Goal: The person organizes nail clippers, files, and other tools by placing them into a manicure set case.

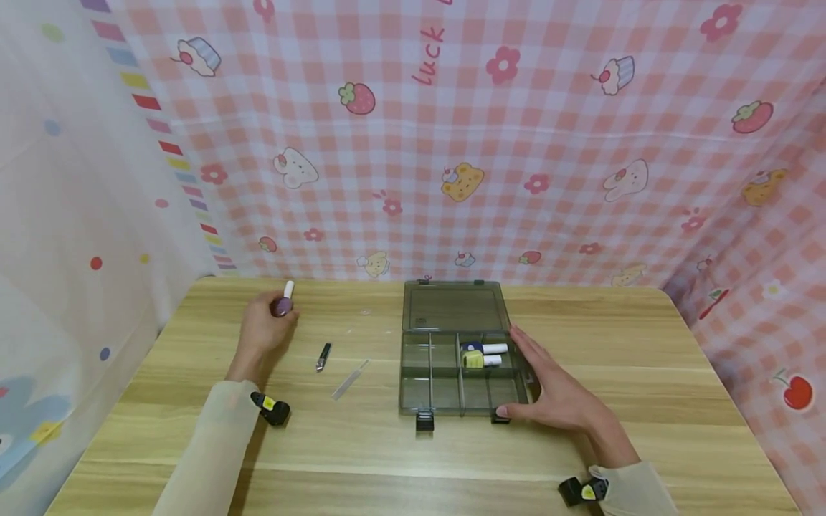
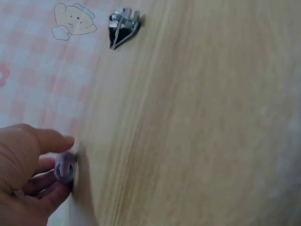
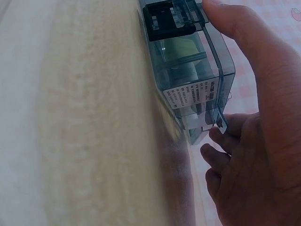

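Two hands work on your pale wooden desk (image 1: 387,459), which is closed in by pink checked cloth (image 1: 516,143) at the back and right and white dotted cloth at the left. Your left hand (image 1: 261,331) curls round a purple bottle (image 1: 282,304) near the far left edge, while your right hand (image 1: 556,390) lies with fingers straight against the right wall of the open grey box (image 1: 445,373), two small bottles (image 1: 484,354) inside. Nail clippers (image 1: 323,356) and a thin file (image 1: 349,380) lie between; both wrist views are blurred and the box's label is unreadable.
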`<state>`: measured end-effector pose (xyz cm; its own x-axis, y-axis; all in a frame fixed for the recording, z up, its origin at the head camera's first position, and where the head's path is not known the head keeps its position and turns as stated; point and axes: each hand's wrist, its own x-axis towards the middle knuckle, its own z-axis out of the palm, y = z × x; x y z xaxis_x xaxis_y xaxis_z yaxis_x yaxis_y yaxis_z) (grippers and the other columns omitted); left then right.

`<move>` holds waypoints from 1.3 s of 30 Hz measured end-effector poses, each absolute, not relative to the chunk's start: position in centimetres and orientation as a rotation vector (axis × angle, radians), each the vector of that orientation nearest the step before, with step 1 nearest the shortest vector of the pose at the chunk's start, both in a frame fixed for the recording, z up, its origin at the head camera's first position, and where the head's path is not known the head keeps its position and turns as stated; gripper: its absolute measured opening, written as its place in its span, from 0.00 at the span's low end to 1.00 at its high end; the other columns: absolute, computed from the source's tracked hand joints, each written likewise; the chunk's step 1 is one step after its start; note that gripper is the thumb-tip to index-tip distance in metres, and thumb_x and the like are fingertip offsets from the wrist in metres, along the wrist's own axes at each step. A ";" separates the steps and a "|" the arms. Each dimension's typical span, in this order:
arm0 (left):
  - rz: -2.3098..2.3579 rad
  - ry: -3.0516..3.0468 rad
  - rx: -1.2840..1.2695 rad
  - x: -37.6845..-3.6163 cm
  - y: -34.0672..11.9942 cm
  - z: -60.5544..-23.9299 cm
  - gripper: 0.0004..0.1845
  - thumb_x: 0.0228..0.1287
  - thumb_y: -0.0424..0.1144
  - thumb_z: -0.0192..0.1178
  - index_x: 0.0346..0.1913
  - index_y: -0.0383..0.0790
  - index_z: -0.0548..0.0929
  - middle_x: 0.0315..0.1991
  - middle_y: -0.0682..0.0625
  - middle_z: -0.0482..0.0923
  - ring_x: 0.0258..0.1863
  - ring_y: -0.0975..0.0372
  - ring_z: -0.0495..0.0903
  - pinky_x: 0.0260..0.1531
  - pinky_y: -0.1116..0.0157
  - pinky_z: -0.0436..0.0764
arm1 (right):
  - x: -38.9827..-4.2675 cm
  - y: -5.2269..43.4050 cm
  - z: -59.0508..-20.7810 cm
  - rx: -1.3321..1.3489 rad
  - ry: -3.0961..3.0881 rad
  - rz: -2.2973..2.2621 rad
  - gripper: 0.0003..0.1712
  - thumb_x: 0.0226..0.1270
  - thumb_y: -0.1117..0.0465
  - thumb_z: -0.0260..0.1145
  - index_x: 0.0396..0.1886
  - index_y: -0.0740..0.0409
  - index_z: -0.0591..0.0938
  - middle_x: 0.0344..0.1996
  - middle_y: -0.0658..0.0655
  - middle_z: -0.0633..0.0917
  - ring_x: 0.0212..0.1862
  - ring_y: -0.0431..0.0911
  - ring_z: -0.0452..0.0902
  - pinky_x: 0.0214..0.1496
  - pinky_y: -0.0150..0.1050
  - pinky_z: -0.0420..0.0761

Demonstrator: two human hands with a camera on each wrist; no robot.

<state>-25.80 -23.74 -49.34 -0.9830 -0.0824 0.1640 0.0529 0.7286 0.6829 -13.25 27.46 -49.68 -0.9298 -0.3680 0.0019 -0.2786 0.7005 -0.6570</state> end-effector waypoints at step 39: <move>-1.383 -2.551 -0.014 -23.2 -18.9 -46.0 0.21 0.63 0.27 0.66 0.59 0.25 0.82 0.54 0.29 0.82 0.54 0.41 0.85 0.51 0.58 0.86 | -13.1 27.3 -49.4 -0.531 2.855 -0.921 0.76 0.45 0.30 0.79 0.85 0.49 0.46 0.85 0.58 0.46 0.85 0.59 0.36 0.81 0.68 0.46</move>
